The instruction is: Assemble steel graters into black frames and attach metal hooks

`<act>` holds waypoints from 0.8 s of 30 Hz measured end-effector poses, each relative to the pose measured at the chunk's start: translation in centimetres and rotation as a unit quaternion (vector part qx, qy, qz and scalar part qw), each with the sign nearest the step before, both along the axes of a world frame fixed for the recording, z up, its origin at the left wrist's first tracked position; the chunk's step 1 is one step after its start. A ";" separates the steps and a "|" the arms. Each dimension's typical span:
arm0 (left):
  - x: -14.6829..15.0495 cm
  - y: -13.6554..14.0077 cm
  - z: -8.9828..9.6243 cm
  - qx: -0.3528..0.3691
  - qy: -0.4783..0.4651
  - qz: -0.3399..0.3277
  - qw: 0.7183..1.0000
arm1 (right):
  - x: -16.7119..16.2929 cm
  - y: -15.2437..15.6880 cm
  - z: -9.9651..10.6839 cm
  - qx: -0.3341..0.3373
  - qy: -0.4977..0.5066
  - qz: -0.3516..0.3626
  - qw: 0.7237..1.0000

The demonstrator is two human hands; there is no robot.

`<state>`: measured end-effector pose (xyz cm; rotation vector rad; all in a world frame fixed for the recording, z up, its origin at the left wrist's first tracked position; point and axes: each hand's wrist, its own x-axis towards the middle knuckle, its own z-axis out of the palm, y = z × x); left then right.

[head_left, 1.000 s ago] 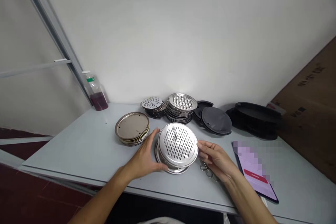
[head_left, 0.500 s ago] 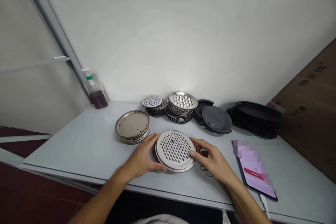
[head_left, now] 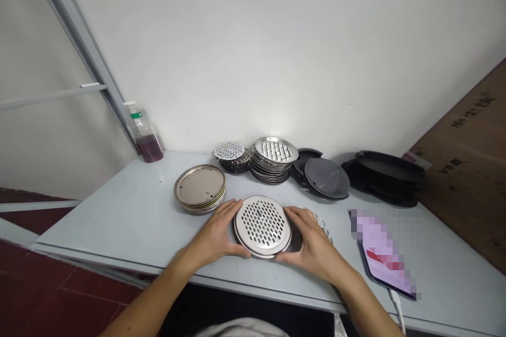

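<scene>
A round metal grater plate with rows of slots lies face up near the table's front edge, apparently on another round rim. My left hand curves around its left side, thumb at the front and fingers at the back. On the opposite side my right hand grips the edge the same way. Several small metal rings lie just beyond my right hand, partly hidden by it. Left of the plate stands a stack of round metal trays, close to my left fingertips.
Behind stand a stack of small perforated discs, a stack of grater discs, black round plates and a black pile. A phone with a cable lies right, a bottle stands far left, and a cardboard box is at right.
My right hand has shifted from thumb-on-top to around the plate's right edge. The rings beside it are more exposed. My left hand has kept its place.
</scene>
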<state>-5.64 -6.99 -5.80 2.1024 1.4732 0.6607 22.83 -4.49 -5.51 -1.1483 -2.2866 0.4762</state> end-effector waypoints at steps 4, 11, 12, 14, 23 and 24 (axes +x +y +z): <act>0.0 0.1 -0.4 0.025 -0.001 0.000 1.000 | -0.2 -0.3 0.0 0.019 -0.027 0.000 0.999; -0.2 0.2 -1.2 0.047 0.012 -0.004 0.999 | -0.5 -0.4 -0.1 0.030 -0.063 -0.001 0.998; -0.2 0.3 -1.2 0.047 0.015 -0.004 0.999 | -0.5 -0.4 -0.2 0.031 -0.067 -0.003 0.997; -0.2 0.3 -1.2 0.049 0.018 -0.007 0.999 | -0.5 -0.4 -0.2 0.032 -0.074 -0.007 0.997; 0.1 0.2 -1.0 0.064 0.004 -0.014 0.998 | -0.7 -0.6 0.0 0.034 -0.093 -0.015 0.995; 0.1 0.2 -1.0 0.064 0.003 -0.014 0.998 | -0.8 -0.6 -0.1 0.035 -0.094 -0.016 0.995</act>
